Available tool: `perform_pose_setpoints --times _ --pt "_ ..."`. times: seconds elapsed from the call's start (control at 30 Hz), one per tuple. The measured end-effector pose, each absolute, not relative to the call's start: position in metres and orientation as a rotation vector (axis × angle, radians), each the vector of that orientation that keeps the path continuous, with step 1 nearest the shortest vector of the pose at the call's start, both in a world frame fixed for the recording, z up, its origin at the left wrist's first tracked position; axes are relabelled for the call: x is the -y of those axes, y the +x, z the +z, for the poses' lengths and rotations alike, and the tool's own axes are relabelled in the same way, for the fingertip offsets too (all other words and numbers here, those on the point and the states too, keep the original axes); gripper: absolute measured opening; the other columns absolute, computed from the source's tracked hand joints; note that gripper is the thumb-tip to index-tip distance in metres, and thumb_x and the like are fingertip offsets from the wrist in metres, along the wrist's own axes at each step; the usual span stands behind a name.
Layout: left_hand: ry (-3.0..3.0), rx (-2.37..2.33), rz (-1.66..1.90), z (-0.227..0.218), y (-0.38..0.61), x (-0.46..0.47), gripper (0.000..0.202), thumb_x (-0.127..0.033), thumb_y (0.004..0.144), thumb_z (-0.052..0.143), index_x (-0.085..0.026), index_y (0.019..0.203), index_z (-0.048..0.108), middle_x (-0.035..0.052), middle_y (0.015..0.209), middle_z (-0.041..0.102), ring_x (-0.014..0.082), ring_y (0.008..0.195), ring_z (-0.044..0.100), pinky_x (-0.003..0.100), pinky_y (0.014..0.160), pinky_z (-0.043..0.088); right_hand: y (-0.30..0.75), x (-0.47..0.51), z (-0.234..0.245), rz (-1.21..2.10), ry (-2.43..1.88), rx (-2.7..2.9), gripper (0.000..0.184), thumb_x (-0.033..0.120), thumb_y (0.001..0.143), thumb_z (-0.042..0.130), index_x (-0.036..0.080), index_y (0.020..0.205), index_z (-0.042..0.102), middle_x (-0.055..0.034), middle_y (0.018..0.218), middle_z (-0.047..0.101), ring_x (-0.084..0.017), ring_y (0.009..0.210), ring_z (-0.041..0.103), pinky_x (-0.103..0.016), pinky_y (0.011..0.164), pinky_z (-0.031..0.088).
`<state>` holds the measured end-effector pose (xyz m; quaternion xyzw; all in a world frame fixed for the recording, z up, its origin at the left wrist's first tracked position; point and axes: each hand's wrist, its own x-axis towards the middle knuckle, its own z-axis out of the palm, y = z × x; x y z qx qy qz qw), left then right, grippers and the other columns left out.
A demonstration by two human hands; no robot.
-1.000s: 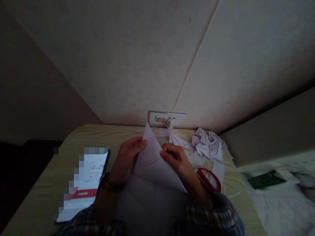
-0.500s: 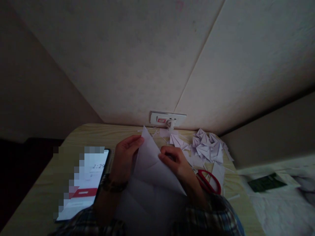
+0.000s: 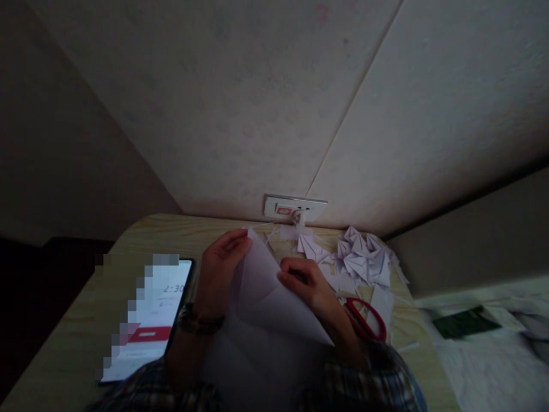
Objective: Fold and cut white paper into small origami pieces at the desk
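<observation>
A creased sheet of white paper [image 3: 266,297] is held up between my two hands, partly folded over, its lower part in shadow near my sleeves. The fingers of my left hand [image 3: 221,269] pinch its upper corner. Along the slanting right edge, the thumb and forefinger of my right hand [image 3: 306,280] grip the paper. Just right of my right wrist lie red-handled scissors [image 3: 366,320], their blades mostly hidden. Behind them sits a heap of folded white paper pieces [image 3: 360,257], with one more folded piece [image 3: 313,249] to its left.
On the left of the wooden table [image 3: 68,343] lies a phone [image 3: 150,332] with a lit screen, partly pixelated. A wall socket [image 3: 295,207] with a plug in it sits just behind the table. Thin paper strips and scraps [image 3: 380,303] surround the scissors.
The sheet's top corner has come down and bends over at my left fingertips. Both hands keep nearly the same place and hold. The view has shifted slightly.
</observation>
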<state>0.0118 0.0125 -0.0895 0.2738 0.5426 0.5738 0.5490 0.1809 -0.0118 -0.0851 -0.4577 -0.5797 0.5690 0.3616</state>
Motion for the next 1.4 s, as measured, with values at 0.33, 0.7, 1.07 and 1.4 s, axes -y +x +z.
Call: perform_pose_setpoints --times 0.33,0.7,1.07,1.4 --pt "0.709 -1.332 1.406 -0.091 0.01 -0.011 0.024 -0.038 0.067 0.079 -0.019 0.08 0.072 -0.0024 0.07 0.066 0.0137 0.062 0.053 0.025 0.057 0.037 0.182 0.012 -0.086 1.53 -1.176 1.579 0.031 0.039 0.086 0.057 0.02 0.063 0.048 0.0043 0.061 0.041 -0.011 0.059 0.038 -0.024 0.052 0.027" --pt "0.7 -1.306 1.508 -0.091 0.011 -0.013 0.022 -0.028 0.064 0.08 -0.021 0.084 0.072 -0.0012 0.082 0.072 0.016 0.081 0.063 0.026 0.074 0.045 0.183 0.011 -0.087 1.546 -1.166 1.611 0.036 0.044 0.087 0.058 0.021 0.062 0.046 0.0046 0.061 0.039 -0.012 0.059 0.037 -0.026 0.054 0.026" --pt "0.668 -1.192 1.358 -0.084 0.012 -0.011 0.043 -0.039 0.07 0.077 -0.023 0.108 0.067 -0.0013 0.08 0.074 0.0174 0.07 0.066 0.027 0.063 0.047 0.18 0.011 -0.094 1.278 -1.249 1.363 0.027 0.032 0.085 0.06 0.021 0.062 0.051 0.0049 0.06 0.043 -0.012 0.056 0.038 -0.026 0.052 0.028" --pt "0.797 -1.164 1.167 -0.089 0.016 -0.01 0.019 -0.031 0.062 0.083 -0.017 0.069 0.073 -0.0024 0.063 0.066 0.0146 0.067 0.059 0.024 0.066 0.044 0.188 0.006 -0.103 0.825 -1.3 1.16 0.026 0.036 0.089 0.057 0.021 0.068 0.056 0.0036 0.064 0.052 -0.014 0.063 0.046 -0.027 0.059 0.033"
